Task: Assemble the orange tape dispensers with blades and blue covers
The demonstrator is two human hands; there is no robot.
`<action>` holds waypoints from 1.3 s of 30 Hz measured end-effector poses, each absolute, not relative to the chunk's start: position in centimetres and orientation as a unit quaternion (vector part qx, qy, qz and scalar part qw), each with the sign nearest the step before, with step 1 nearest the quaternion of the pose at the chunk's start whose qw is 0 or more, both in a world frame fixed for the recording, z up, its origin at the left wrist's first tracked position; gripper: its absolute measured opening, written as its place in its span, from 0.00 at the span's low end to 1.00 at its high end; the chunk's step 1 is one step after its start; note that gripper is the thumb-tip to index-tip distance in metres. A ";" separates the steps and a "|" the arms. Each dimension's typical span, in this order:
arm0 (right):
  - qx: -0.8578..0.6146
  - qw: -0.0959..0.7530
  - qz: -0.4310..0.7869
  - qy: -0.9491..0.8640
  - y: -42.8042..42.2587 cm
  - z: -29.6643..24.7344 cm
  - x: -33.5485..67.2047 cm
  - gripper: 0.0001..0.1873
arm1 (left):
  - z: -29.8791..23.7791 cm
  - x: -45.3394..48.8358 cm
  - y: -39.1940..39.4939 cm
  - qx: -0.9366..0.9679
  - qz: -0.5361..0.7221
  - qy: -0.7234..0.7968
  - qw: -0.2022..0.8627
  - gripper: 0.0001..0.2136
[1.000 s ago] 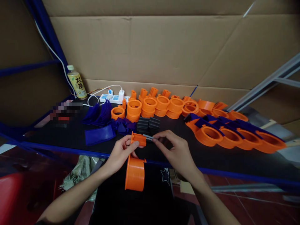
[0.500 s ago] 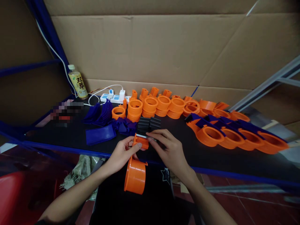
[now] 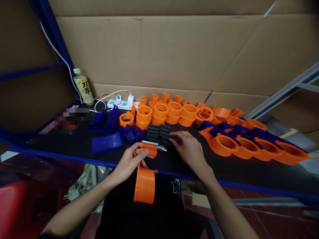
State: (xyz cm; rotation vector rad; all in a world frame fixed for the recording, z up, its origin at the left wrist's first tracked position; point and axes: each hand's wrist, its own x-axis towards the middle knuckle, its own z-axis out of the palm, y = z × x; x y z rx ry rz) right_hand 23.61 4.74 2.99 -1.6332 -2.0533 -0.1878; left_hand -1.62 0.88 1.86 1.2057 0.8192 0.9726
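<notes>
My left hand (image 3: 131, 161) is closed around the upper part of an orange tape dispenser (image 3: 145, 186). Its round hub hangs below my fingers. A toothed metal blade (image 3: 150, 143) lies along the dispenser's top edge. My right hand (image 3: 190, 149) is at the right edge of a pile of black ribbed plastic pieces (image 3: 159, 133), thumb and forefinger apart beside them. A small metal strip (image 3: 162, 148) lies at the near side of the pile, just right of the held dispenser.
Several orange dispenser bodies (image 3: 160, 111) are stacked along the back. Orange dispensers with blue parts (image 3: 246, 146) lie in a row at right. Blue plastic pieces (image 3: 107, 142) are at left, near a power strip (image 3: 122, 104) and a bottle (image 3: 83, 88). The table's blue front edge (image 3: 224, 183) runs across.
My right hand has left the dispenser's blade and moved right and slightly up to the black pieces. My left hand keeps the dispenser in nearly the same place.
</notes>
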 end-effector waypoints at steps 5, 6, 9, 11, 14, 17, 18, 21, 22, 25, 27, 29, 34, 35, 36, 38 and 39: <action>-0.596 0.269 -0.048 -0.755 5.0 3.1 23.7 0.09 | 2.0 -1.6 0.9 0.527 0.426 0.360 0.641 0.21; -0.594 0.277 -0.041 -0.755 5.0 3.1 23.8 0.09 | 2.0 -1.6 0.9 0.526 0.427 0.361 0.641 0.21; -0.571 0.320 -0.004 -0.756 4.9 3.2 24.2 0.10 | 2.0 -1.6 0.9 0.522 0.434 0.362 0.639 0.20; -0.554 0.361 0.038 -0.749 4.5 3.4 24.2 0.11 | 2.0 -1.6 0.9 0.518 0.439 0.365 0.636 0.20; -0.534 0.420 0.126 -0.722 3.5 3.8 23.8 0.14 | 2.0 -1.7 0.9 0.514 0.442 0.376 0.632 0.20; -0.507 0.444 0.192 -0.713 2.3 4.4 22.9 0.14 | 1.9 -1.7 0.9 0.513 0.442 0.379 0.631 0.21; -0.497 0.443 0.199 -0.719 2.0 4.6 22.5 0.13 | 1.9 -1.7 0.9 0.513 0.442 0.377 0.632 0.21; -0.467 0.430 0.186 -0.750 1.4 4.9 21.3 0.10 | 1.7 -1.6 1.0 0.517 0.442 0.371 0.633 0.20; -0.458 0.428 0.177 -0.759 1.2 5.0 20.9 0.09 | 1.6 -1.6 1.0 0.518 0.440 0.370 0.633 0.20; -0.426 0.438 0.146 -0.778 1.1 4.8 19.7 0.08 | 1.5 -1.6 1.0 0.522 0.436 0.368 0.634 0.20; -0.411 0.448 0.120 -0.785 1.0 4.6 19.1 0.09 | 1.5 -1.6 1.1 0.522 0.437 0.366 0.634 0.20; -0.401 0.455 0.092 -0.790 0.9 4.2 18.7 0.10 | 1.5 -1.6 1.0 0.520 0.440 0.364 0.634 0.20; -0.395 0.449 0.012 -0.802 0.5 3.2 18.1 0.13 | 1.6 -1.5 0.9 0.517 0.447 0.360 0.635 0.20; -0.395 0.444 -0.002 -0.804 0.4 3.1 18.1 0.14 | 1.6 -1.5 0.9 0.518 0.449 0.359 0.633 0.20; -0.396 0.440 -0.011 -0.806 0.3 3.0 18.0 0.14 | 1.6 -1.5 0.8 0.519 0.450 0.358 0.632 0.20; -0.401 0.442 -0.016 -0.802 0.1 3.0 17.8 0.14 | 1.6 -1.5 0.8 0.522 0.455 0.352 0.630 0.19; -0.406 0.447 -0.013 -0.797 0.0 3.0 17.7 0.13 | 1.6 -1.5 0.8 0.524 0.457 0.348 0.628 0.19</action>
